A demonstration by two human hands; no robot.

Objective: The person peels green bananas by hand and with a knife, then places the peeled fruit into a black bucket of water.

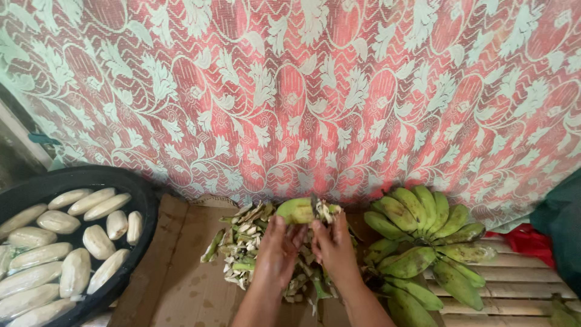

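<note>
left hand [275, 245]: gripping the green unripe banana [298, 210] to steady it above the peel scraps pile [248, 248]
right hand [331, 242]: fingers pinching a peel strip at the banana's right end
black round basin [142, 200]: sitting left, holding pale peeled bananas [72, 254]
green banana bunch [423, 242]: lying right, within reach

From my seat, the basin [142, 200] sits at far left with peeled bananas [72, 254] lying in it. To its right, a sheet of cardboard [175, 266] carries the pile of peels [242, 248] at centre. Both hands meet above that pile, left hand [275, 248] beside right hand [333, 248], a banana [296, 210] between them. The bunch of bananas [423, 242] lies right of the hands on bamboo slats [520, 284]. A patterned cloth [302, 91] hangs behind everything.
</note>
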